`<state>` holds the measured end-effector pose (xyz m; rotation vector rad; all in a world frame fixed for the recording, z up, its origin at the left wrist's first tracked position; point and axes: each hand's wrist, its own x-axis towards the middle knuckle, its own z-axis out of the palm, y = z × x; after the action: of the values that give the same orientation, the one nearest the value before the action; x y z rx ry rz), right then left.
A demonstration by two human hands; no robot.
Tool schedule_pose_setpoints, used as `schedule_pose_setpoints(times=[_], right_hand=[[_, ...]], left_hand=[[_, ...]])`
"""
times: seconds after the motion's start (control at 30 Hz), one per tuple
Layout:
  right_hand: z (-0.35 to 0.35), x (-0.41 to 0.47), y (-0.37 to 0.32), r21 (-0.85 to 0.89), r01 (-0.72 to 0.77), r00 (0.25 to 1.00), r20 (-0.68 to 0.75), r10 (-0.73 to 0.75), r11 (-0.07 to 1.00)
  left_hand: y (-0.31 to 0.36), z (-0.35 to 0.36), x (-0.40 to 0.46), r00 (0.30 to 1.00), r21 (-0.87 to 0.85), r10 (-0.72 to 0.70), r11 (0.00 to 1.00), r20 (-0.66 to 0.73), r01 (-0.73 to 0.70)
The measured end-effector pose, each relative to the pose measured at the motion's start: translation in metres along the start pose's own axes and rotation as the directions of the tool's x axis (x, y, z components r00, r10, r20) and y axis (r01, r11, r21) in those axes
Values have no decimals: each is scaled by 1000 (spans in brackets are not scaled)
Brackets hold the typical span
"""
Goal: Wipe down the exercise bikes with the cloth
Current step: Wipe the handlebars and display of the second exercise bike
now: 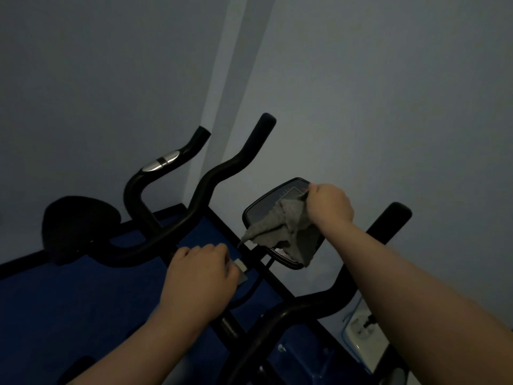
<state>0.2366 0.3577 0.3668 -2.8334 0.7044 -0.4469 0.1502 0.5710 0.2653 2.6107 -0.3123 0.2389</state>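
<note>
A black exercise bike fills the dim view, its curved handlebar (222, 173) rising at centre and its display console (266, 207) tilted at centre right. A grey cloth (280, 232) is draped over the console screen, and my right hand (330, 204) is shut on the cloth's upper edge, pressing it to the console. My left hand (200, 276) grips the handlebar near its silver sensor pad (241, 266), fingers curled round the bar. A second black handlebar (313, 304) curves below the console.
A black saddle-like pad (80, 218) sits at left. Blue floor matting (69, 295) lies under the bikes. A pale wall (388, 107) stands close behind. A white object (361, 329) with a blue cord lies low right.
</note>
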Motion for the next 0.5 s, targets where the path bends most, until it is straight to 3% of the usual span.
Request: schedule_pose_setpoints(times=[0.17,0.27,0.3,0.37,0.5], right_hand=[[-19,14,-7,-291,133,990,-6,-140,948],[-20,2,-7,-556,299,924,-33,-380,776],[-13,-5,-4,-566,362,901,8,-434,741],[4,-19,1,-452,390,908,46,-415,802],[32,-37,1,-203,195,980,10,-197,960]], left_hand=[[0,1,1,1000,0,2,1000,-1,-2],[0,0,1,1000,-17,-3,1000,1,3],[0,0,0,1000,-13,-5,1000,2,5],[1,-1,0,1000,-9,-7,1000,3,7],[1,-2,0,1000,-25,-4,1000,6,4]])
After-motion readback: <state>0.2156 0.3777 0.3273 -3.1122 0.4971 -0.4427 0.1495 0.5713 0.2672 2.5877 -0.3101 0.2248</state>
